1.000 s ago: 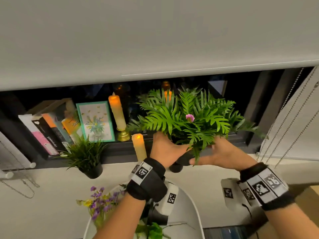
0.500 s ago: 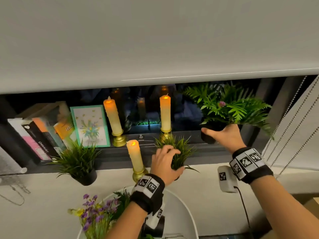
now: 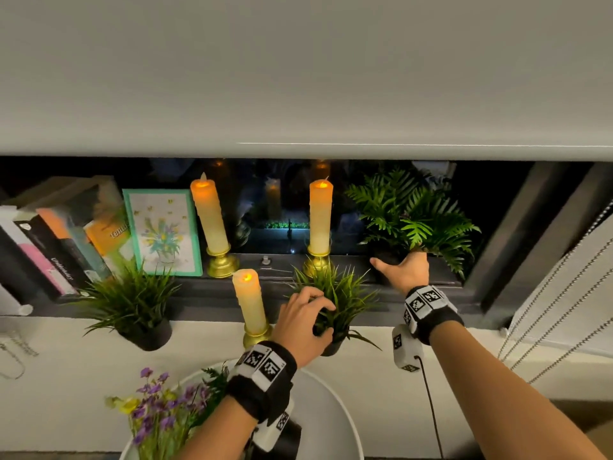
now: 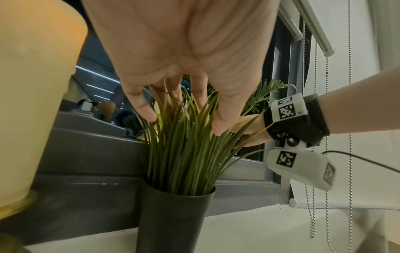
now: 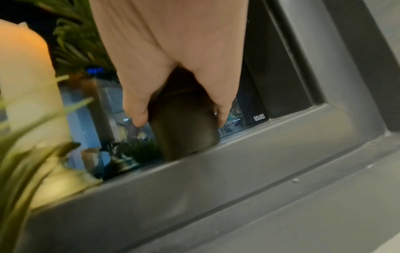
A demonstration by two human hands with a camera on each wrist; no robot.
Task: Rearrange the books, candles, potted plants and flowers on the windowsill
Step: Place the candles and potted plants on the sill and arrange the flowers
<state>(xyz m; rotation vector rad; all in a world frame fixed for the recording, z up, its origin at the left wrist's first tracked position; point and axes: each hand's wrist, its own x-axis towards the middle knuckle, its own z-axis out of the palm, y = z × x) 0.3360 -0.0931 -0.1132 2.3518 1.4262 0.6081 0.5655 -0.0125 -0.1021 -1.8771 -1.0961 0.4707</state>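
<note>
My right hand grips the dark pot of a bushy fern, thumb on one side and fingers on the other. The pot's base meets the grey window-frame ledge at the far right. My left hand curls into the blades of a small grass plant, whose black pot stands on the white sill. Two lit candles in gold holders stand at the glass. A third candle is just left of my left hand.
Leaning books and a flower card fill the sill's left end, with a second grass plant in front. Purple flowers lie on a white round surface below. Bead chains hang at right; the blind hangs low.
The fern went from the middle to the right end of the ledge in my right hand. My left hand let go of its pot and dropped onto the small grass plant.
</note>
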